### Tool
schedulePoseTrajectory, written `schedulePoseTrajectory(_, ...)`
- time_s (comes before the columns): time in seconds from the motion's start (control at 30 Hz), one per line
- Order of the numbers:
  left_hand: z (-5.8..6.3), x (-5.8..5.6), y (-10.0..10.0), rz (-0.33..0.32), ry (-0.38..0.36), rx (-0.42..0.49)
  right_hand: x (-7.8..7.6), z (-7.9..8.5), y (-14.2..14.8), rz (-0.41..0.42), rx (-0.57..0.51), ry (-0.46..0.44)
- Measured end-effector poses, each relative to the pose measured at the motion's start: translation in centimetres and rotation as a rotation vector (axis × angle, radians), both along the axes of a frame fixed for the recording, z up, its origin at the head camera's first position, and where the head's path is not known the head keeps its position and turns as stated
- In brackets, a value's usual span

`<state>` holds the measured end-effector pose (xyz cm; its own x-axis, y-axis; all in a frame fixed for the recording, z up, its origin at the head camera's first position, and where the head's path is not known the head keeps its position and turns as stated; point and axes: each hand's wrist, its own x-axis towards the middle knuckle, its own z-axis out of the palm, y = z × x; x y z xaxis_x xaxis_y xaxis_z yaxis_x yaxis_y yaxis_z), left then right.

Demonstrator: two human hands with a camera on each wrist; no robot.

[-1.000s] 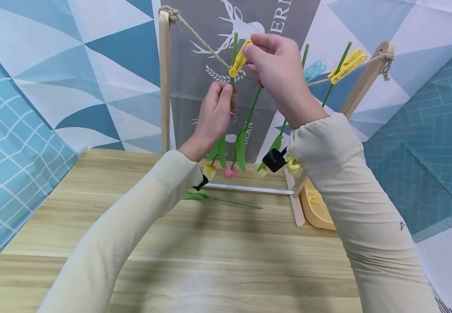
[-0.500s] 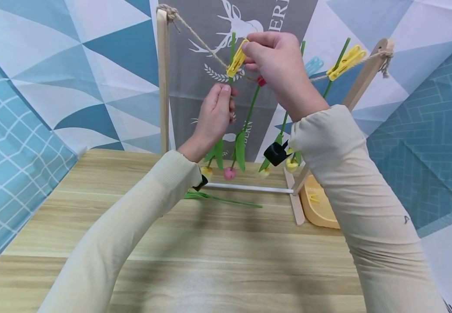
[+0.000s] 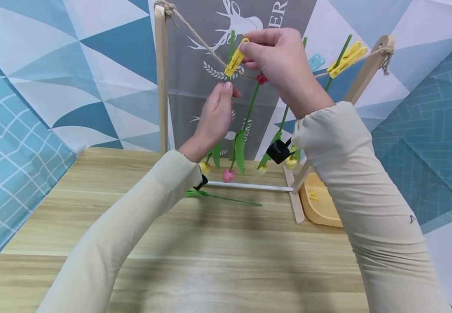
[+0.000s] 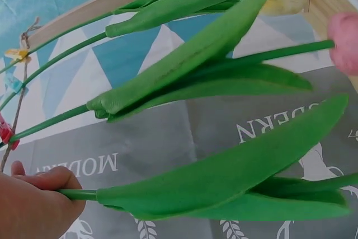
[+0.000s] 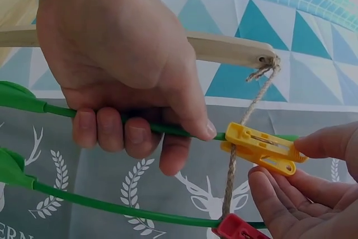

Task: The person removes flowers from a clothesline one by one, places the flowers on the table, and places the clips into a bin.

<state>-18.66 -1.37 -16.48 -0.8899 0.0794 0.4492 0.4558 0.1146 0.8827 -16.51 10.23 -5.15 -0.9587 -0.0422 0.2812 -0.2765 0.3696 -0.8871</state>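
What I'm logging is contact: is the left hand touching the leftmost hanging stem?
Touching: the right wrist view shows the left hand curled round the stem.

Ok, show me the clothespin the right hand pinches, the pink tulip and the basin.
Yellow clothespin (image 5: 264,149): right wrist view, middle of its body.
Pink tulip (image 3: 228,175): head view, on the bloom.
Light-orange basin (image 3: 321,220): head view, on the front wall.

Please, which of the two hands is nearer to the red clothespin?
The right hand: pinching a yellow clothespin, it is just beside the red clothespin. The left hand, holding a flower stem, is farther off, lower and to the left.
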Motion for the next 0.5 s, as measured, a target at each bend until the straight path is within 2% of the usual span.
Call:
schedulePoseTrajectory(0.07,-0.02,0.08,-0.01,0.024,0.001,-0.03,0.03,0.03,0.05,0.01,0.002,0.001)
schedulePoseTrajectory(0.27,0.01,0.24,-0.03,0.042,0.027,-0.05,0.33,0.3,0.15,0.023,-0.001,-0.023)
schedulePoseTrajectory(0.5,0.13,0.33,-0.22,0.034,0.042,-0.044,0.51,0.47,0.43,0.037,-0.027,-0.065)
